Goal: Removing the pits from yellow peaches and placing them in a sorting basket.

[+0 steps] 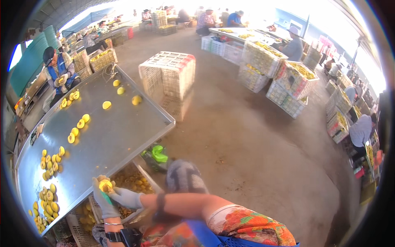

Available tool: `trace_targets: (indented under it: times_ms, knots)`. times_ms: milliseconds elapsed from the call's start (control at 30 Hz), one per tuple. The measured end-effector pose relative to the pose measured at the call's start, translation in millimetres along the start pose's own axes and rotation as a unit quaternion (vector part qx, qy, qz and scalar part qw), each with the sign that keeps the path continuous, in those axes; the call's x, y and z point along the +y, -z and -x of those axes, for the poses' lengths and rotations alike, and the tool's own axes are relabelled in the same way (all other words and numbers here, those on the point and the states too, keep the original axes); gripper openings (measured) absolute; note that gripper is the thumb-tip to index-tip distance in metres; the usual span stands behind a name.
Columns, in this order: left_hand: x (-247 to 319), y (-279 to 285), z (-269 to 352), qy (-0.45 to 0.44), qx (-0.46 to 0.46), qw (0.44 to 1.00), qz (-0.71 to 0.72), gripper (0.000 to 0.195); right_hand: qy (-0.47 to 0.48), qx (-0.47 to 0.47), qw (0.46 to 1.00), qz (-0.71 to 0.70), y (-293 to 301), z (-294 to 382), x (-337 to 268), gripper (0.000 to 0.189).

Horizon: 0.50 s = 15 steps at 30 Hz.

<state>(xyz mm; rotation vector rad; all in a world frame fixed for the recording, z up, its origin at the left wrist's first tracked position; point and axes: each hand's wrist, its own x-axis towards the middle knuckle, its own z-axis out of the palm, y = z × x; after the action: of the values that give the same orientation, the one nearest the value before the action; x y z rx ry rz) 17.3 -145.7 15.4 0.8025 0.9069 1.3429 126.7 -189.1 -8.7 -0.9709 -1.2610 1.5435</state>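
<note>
Over the near edge of a metal-topped table, my gloved left hand holds a yellow halved fruit, its cut face showing a brown centre. My gloved right hand meets it from the right, fingers at the fruit; whether it holds a tool is hidden. Halved yellow fruits lie grouped at the table's left end, with a short row of halves farther up. Below my hands, a crate of fruit and brown bits stands beside another crate partly under the table.
An empty plastic crate stands beyond the table's right edge. Stacked crates of fruit are farther off. A person in a blue vest sits across the table, hands on a fruit. A green bag lies near my knee.
</note>
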Motion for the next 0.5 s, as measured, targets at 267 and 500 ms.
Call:
trace_targets:
  times_ms: [267, 500]
  knots:
    - [-6, 16, -16, -0.034, 0.015, 0.994, -0.104, 0.036, 0.009, 0.016, 0.999, 0.032, -5, -1, -6, 0.037]
    - [7, 35, -5, 0.048, -0.070, 0.989, -0.122, 0.049, -0.163, -0.144, 0.969, -0.120, 6, -7, 22, 0.039]
